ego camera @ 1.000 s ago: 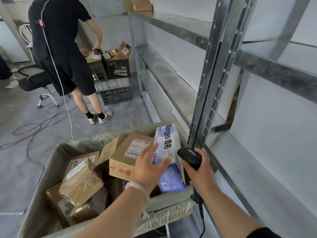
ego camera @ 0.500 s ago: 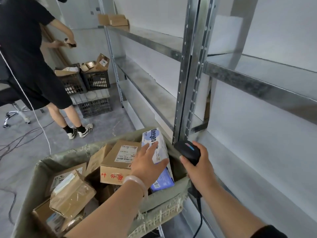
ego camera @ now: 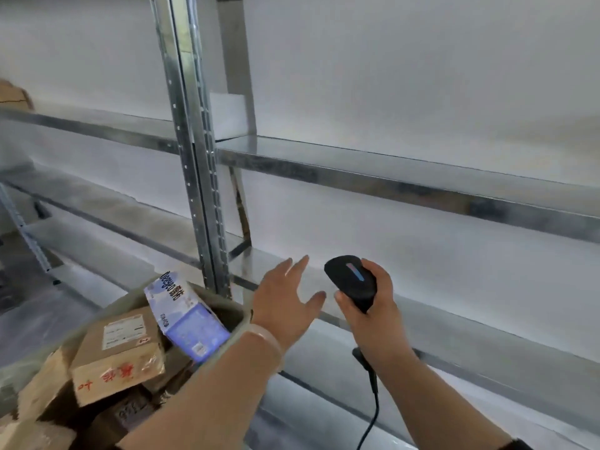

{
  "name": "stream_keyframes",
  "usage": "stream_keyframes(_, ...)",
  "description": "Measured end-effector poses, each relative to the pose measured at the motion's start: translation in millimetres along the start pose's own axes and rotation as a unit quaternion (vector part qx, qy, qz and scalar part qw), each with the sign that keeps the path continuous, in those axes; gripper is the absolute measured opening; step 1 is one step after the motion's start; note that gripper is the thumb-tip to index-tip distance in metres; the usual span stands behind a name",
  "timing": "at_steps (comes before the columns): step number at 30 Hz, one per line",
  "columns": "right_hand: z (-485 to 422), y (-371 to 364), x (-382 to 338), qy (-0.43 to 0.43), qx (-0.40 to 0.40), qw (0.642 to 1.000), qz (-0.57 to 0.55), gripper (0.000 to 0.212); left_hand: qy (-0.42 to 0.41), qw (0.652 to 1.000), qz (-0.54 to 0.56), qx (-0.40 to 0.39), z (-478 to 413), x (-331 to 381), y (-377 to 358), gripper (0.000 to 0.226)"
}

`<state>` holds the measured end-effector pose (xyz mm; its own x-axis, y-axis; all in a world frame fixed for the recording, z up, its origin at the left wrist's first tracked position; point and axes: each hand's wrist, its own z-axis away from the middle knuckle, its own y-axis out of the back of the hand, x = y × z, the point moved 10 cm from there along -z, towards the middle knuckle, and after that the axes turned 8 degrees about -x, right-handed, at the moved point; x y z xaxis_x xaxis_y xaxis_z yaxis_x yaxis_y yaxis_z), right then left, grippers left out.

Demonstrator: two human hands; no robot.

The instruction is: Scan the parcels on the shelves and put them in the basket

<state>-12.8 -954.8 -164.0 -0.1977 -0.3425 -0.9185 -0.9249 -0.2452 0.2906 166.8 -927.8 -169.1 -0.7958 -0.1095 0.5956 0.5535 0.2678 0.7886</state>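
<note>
Cardboard parcels (ego camera: 120, 355) and blue-and-white box (ego camera: 185, 313) already in basket (ego camera: 242, 315); brown parcel (ego camera: 13, 95) apparently remaining at upper shelf's (ego camera: 97, 120) left end; left hand (ego camera: 285, 297) spread, holding nothing; right hand (ego camera: 367, 316) gripping barcode scanner (ego camera: 352, 280).

Pale bangle (ego camera: 265, 336) by left hand (ego camera: 285, 302); black sleeve (ego camera: 518, 445)

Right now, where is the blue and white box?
In the head view the blue and white box is at lower left, inside the basket, beside a brown cardboard box and just left of the open left hand.
</note>
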Motion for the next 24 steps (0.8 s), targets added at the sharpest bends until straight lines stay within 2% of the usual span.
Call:
stream_keyframes(4,55,87,-9,-0.011,0.094,0.995,0.032,0.062,-0.064,0.997,0.026,-0.042,18,84,-42,0.073)
stream_keyframes(11,158,248,-24,-0.028,0.254,0.964,0.071,0.056,-0.202,0.972,0.060,-0.108,64,260,-114,0.071)
stream_keyframes(18,242,366,-28,-0.018,0.331,0.937,0.110,0.056,-0.283,0.946,0.051,-0.148,111,387,-185,0.070)
stream_keyframes(24,319,487,-2,-0.061,0.373,0.918,0.123,0.054,-0.289,0.934,0.085,-0.189,155,478,-264,0.067)
